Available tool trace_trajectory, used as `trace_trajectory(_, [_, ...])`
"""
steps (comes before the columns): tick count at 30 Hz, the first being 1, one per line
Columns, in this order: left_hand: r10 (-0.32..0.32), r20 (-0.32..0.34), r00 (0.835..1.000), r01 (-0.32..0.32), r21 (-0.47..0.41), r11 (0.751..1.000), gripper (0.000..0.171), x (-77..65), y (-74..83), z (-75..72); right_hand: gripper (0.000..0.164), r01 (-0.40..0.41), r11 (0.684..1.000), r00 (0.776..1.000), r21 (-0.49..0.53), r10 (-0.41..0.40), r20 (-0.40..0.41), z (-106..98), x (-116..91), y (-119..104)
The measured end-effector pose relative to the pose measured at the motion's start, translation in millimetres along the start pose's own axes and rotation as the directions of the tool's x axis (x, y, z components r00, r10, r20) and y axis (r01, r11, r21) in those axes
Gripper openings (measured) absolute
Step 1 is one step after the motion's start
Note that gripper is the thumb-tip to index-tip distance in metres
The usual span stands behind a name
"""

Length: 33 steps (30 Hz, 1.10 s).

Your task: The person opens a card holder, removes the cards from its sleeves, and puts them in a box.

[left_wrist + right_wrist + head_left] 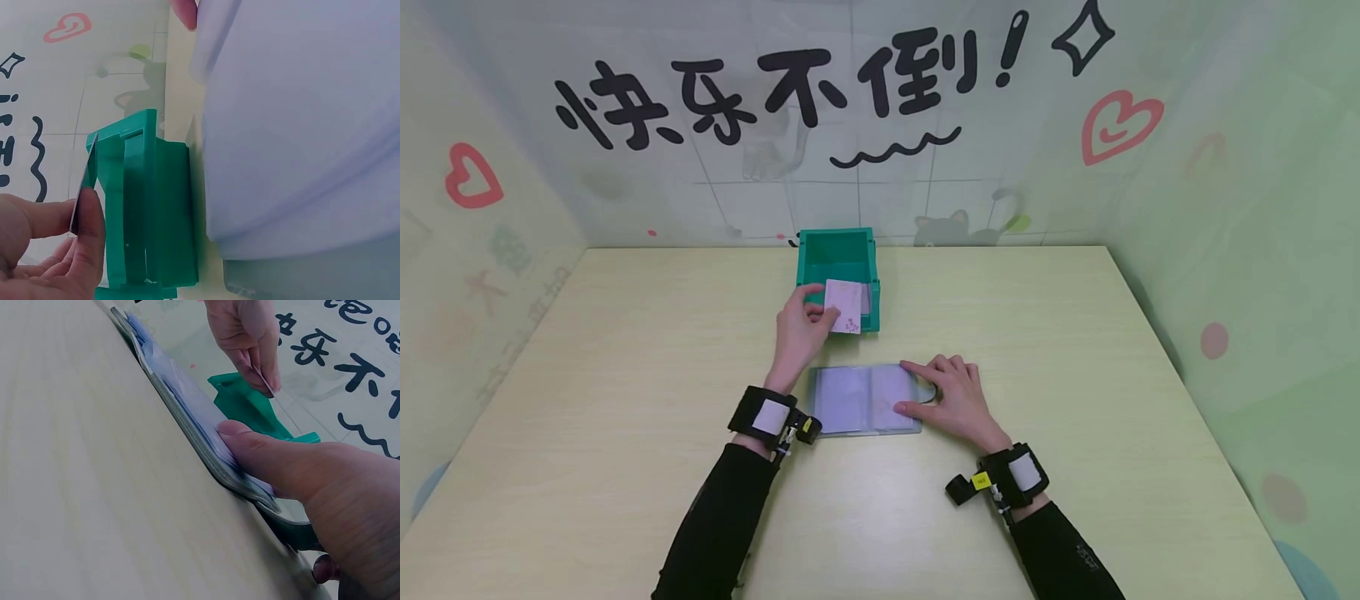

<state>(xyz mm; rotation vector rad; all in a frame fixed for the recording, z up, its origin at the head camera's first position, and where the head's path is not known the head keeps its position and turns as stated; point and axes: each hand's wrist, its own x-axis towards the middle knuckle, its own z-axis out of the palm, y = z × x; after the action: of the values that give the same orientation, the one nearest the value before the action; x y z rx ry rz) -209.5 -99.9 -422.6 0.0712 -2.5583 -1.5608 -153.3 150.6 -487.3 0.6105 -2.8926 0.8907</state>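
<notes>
My left hand [803,327] pinches a pale pink card [844,305] between thumb and fingers, above the near end of a green plastic box [838,243]. Seen edge-on in the left wrist view, the card [84,184] looks thin and stiff. Below the box, a small card album [842,400] with clear sleeves lies spread on the table. The right hand [957,398] rests at the album's right edge, its thumb on the sleeve pages and its fingers extended. In the right wrist view the thumb [250,444] presses the stacked sleeves.
Another pinkish card [866,300] shows inside the box, partly hidden behind the held one. A strap tab [927,392] sticks out from the album's right side. The wooden table [647,350] meets a printed backdrop [737,200] just behind the box.
</notes>
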Motion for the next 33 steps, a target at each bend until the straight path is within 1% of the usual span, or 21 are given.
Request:
trace_trajectory(4, [0.05, -0.041, 0.998, -0.049, 0.03, 0.998, 0.036, 5.8, 1.2, 5.2, 0.066, 0.004, 1.0, 1.0, -0.001, -0.004, -0.002, 0, -1, 1])
trace_trajectory(7, [0.077, -0.054, 0.996, -0.074, 0.058, 0.996, 0.028, 11.1, 3.2, 8.6, 0.066, 0.005, 1.0, 1.0, 0.0, -0.005, -0.001, 1, -1, 1])
trace_trajectory(10, [0.093, -0.056, 0.994, -0.089, 0.079, 0.993, 0.026, 16.8, 5.8, 11.6, 0.066, 0.005, 1.0, 1.0, -0.001, -0.005, -0.002, 0, -1, 0])
trace_trajectory(14, [0.083, -0.047, 0.995, -0.078, 0.092, 0.993, 0.026, 23.8, 9.3, 15.2, 0.066, 0.0, 1.0, 1.0, -0.001, 0.0, 0.004, -1, -2, -1])
trace_trajectory(16, [0.066, -0.036, 0.997, -0.062, 0.098, 0.993, 0.026, 26.8, 10.1, 17.0, 0.067, -0.003, 1.0, 1.0, 0.0, 0.003, 0.008, -1, -2, -2])
trace_trajectory(21, [0.012, 0.005, 1.0, -0.013, 0.149, 0.989, 0.028, 32.5, 8.1, 21.3, 0.067, -0.002, 1.0, 1.0, -0.009, 0.002, 0.006, -1, -2, -2])
trace_trajectory(24, [0.008, 0.03, 1.0, -0.014, 0.214, 0.977, 0.029, 34.5, 6.5, 23.1, 0.067, 0.002, 1.0, 1.0, -0.009, -0.002, 0.002, -1, -2, -2])
trace_trajectory(26, [0.017, 0.046, 0.999, -0.029, 0.268, 0.963, 0.028, 35.5, 5.6, 24.3, 0.067, 0.003, 1.0, 1.0, -0.011, -0.003, -0.001, -1, -2, -1])
trace_trajectory(28, [0.026, 0.064, 0.998, -0.045, 0.329, 0.943, 0.028, 36.4, 5.0, 25.3, 0.067, 0.003, 1.0, 1.0, -0.014, -0.003, 0.0, -1, -2, -1])
trace_trajectory(31, [0.007, 0.101, 0.995, -0.046, 0.391, 0.919, 0.026, 36.3, 6.1, 26.3, 0.066, 0.002, 1.0, 1.0, -0.019, -0.002, 0.001, -1, -2, -1])
trace_trajectory(33, [-0.024, 0.13, 0.991, -0.033, 0.42, 0.907, 0.023, 35.6, 8.3, 26.8, 0.066, 0.001, 1.0, 1.0, -0.021, -0.001, 0.001, 0, -2, 0])
